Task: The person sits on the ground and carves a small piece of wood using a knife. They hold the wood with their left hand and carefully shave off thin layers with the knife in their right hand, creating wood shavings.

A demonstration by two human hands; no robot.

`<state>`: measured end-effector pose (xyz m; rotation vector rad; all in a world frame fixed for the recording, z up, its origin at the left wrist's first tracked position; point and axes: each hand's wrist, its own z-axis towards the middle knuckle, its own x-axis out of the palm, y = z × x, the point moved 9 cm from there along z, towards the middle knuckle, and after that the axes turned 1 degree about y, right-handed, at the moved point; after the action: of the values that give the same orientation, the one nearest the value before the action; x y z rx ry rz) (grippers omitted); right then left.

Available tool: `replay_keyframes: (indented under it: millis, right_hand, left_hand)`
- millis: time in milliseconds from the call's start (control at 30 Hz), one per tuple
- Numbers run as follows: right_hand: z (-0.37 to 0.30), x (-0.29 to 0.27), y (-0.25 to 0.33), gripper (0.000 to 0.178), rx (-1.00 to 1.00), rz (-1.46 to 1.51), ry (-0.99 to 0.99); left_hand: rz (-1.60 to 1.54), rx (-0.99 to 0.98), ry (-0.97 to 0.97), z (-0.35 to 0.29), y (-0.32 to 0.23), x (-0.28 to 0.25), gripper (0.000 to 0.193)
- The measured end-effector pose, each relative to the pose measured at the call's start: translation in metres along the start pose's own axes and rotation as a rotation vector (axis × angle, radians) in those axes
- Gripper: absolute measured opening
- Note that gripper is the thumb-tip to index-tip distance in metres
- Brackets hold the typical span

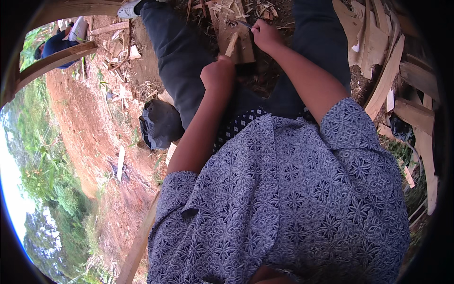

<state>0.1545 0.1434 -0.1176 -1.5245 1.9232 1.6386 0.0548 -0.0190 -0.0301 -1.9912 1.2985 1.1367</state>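
My left hand (218,75) is closed round the near end of a short, pale piece of wood (231,44), which points away from me. Beyond it and to the right, my right hand (266,36) is closed on what looks like a knife (244,23). Its thin blade reaches left from the fist, and the handle is hidden in my fingers. Under both, a wooden plank (245,51) lies between my spread legs. The blade and the wood piece appear apart. Pale wood shavings (228,6) are scattered over the plank's far end.
By my left thigh sits a dark plastic bag (161,124). Wood slabs and offcuts (385,75) are heaped on the right. At the upper left, another person (60,46) is behind a curved wooden beam (56,64). Reddish bare soil (75,118) slopes down to green plants.
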Motion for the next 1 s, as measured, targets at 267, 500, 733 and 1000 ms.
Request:
replay_keyframes:
  millis: [267, 500, 733, 1000]
  right_hand:
    - [-0.082, 0.010, 0.030, 0.020, -0.081, 0.115, 0.435]
    - [-0.083, 0.004, 0.046, 0.020, -0.068, -0.020, 0.380]
    - [-0.069, 0.014, 0.055, 0.021, -0.062, -0.153, 0.303]
    - [-0.030, 0.032, 0.051, 0.021, -0.006, -0.161, 0.286]
  left_hand:
    - [0.042, 0.019, 0.066, -0.004, -0.011, 0.001, 0.015]
    - [0.047, 0.028, 0.069, -0.003, -0.009, 0.004, 0.018]
    - [-0.010, -0.036, 0.059, -0.001, 0.000, 0.003, 0.019]
    - [-0.040, -0.036, 0.061, -0.002, -0.004, 0.005, 0.018]
